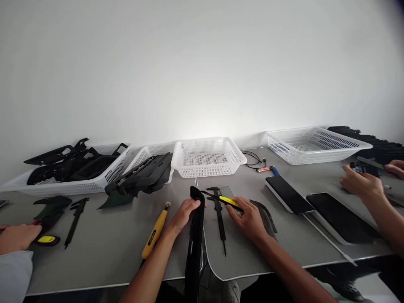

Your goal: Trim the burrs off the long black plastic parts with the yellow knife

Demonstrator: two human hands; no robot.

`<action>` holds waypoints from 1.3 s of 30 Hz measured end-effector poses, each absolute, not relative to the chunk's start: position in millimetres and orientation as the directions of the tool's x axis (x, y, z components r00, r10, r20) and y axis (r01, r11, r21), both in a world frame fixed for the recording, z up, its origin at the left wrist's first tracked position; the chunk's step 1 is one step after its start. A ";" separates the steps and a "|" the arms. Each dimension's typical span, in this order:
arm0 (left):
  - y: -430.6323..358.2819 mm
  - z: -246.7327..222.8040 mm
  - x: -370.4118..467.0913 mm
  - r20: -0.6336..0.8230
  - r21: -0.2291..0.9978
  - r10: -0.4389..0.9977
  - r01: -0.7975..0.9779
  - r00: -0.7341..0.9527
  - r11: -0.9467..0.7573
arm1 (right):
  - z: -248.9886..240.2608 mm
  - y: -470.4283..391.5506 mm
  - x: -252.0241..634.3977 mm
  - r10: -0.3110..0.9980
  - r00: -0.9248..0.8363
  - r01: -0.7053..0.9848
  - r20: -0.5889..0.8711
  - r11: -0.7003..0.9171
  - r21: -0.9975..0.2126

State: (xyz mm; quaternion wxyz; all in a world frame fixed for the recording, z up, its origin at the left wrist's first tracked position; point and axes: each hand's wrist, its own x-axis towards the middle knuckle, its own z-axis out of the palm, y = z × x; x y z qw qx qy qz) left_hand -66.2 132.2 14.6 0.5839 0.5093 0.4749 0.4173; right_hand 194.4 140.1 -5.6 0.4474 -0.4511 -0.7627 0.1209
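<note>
My left hand (185, 213) is closed around the upper part of a long black plastic part (195, 240), which stands upright on edge over the table's front edge. My right hand (248, 216) grips a yellow and black utility knife (231, 203), its thin dark tip at the top end of the part; whether it touches cannot be told. Between my hands a black caliper (220, 219) lies on the table. To the left of my left forearm lies a yellow tool (155, 233) with a metal tip. A dark curved sheet (265, 216) lies partly behind my right hand.
White baskets (208, 171) line the wall, one with black parts (75, 166) in it. More black parts (145, 172) lean on a second basket. Two phone-like devices (288, 194) and a white cable (331, 240) lie right. Co-workers' hands (362, 183) work at both sides.
</note>
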 end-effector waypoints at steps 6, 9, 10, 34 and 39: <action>131.8 14.2 -64.6 -0.130 0.991 0.970 0.000 0.207 0.132 | -3.4 139.7 194.4 0.768 -0.206 0.567 0.606 0.599 -0.566; 132.3 13.1 -64.3 -0.124 0.992 0.971 0.004 0.204 0.126 | -3.3 139.5 194.0 0.769 -0.194 0.576 0.609 0.592 -0.564; 132.5 12.6 -64.3 -0.123 0.992 0.972 0.004 0.200 0.125 | -3.3 139.3 193.9 0.772 -0.192 0.578 0.606 0.588 -0.566; 129.9 15.7 -63.5 -0.140 0.985 0.970 -0.068 0.200 0.156 | -4.4 140.8 196.5 0.754 -0.192 0.560 0.629 0.610 -0.561; 128.7 16.7 -62.2 -0.161 0.981 0.972 -0.081 0.172 0.177 | -4.3 141.4 195.7 0.730 -0.251 0.548 0.636 0.649 -0.529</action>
